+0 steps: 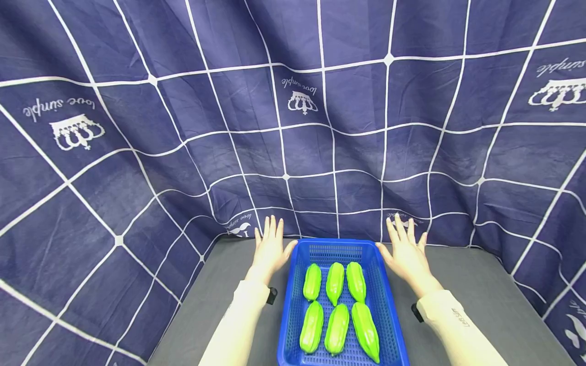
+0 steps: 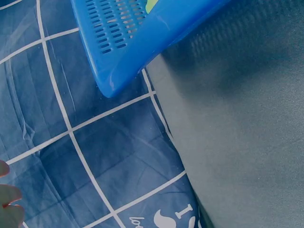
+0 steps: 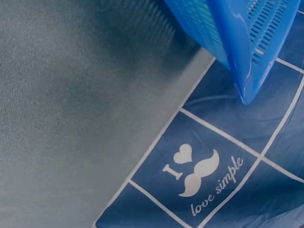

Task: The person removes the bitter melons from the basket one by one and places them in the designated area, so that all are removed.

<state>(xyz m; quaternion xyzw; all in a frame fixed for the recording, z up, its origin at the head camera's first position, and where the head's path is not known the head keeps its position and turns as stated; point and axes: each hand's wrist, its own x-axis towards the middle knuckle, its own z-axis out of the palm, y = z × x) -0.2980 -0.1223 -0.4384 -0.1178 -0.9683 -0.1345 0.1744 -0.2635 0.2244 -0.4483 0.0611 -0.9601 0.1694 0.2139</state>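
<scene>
Left hand and right hand, both empty, fingers extended and spread – thumbs beside the upper corners of the blue basket, contact uncertain. Basket sits at lower centre of the head view on a grey tabletop – six green ribbed fruits inside, two rows of three.

From the head we look forward and down on the basket; from each wrist we look closer, sharing one basket corner, surface and curtain with that view.
</scene>
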